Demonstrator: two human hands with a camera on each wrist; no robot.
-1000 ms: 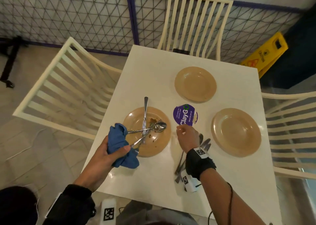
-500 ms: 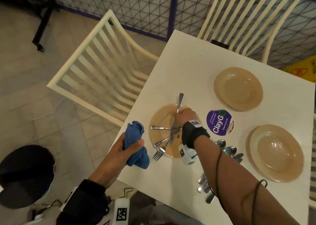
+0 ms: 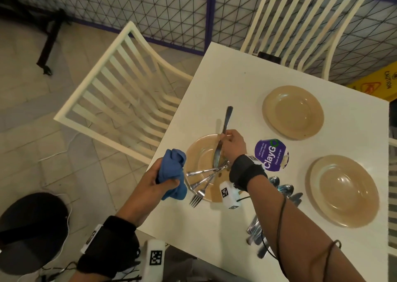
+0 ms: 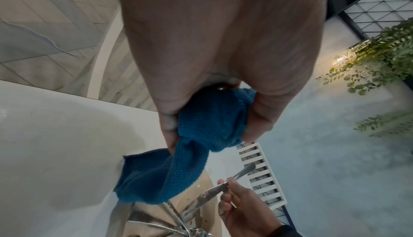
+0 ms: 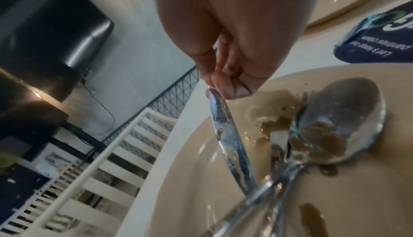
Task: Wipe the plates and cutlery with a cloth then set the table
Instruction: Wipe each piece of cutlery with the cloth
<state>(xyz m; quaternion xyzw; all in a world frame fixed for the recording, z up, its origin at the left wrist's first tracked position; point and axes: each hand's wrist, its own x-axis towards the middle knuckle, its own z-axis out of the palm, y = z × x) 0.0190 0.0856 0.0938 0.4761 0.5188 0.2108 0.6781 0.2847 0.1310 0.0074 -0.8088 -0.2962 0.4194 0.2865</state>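
Right hand (image 3: 233, 145) is pinching the knife (image 3: 223, 135) mid-shaft, thumb against fingertips; blade tip is pointing down into the dirty plate (image 3: 195, 153), handle is sticking out past the far rim over bare desk (image 3: 236, 84). Left hand (image 3: 154, 180) is gripping the bunched blue cloth (image 3: 173, 172), fingers curled round it, sitting just left of the right grip at the desk's left edge, touching the plate rim or just off it, can't tell which.

Under the right grip, spoons and a fork (image 3: 198, 193) are lying fanned across the plate; fork tines are overhanging the near rim. Right wrist view is showing brown smears on the plate and food on a spoon bowl (image 5: 339, 117); heavy blur there, cutlery count is unclear.

Room: open desk is lying beyond the knife handle. Purple ClayGo sticker (image 3: 271, 155) is sitting just right of the grip. Two clean plates (image 3: 293, 112) (image 3: 343, 189) are sitting well right. A cutlery pile (image 3: 281, 189) is lying behind the right forearm, mostly hidden.

White slatted chair (image 3: 120, 105) is standing left of the desk, another at the far side, mesh fence behind. A yellow caution sign (image 3: 378, 84) is cut off at right.
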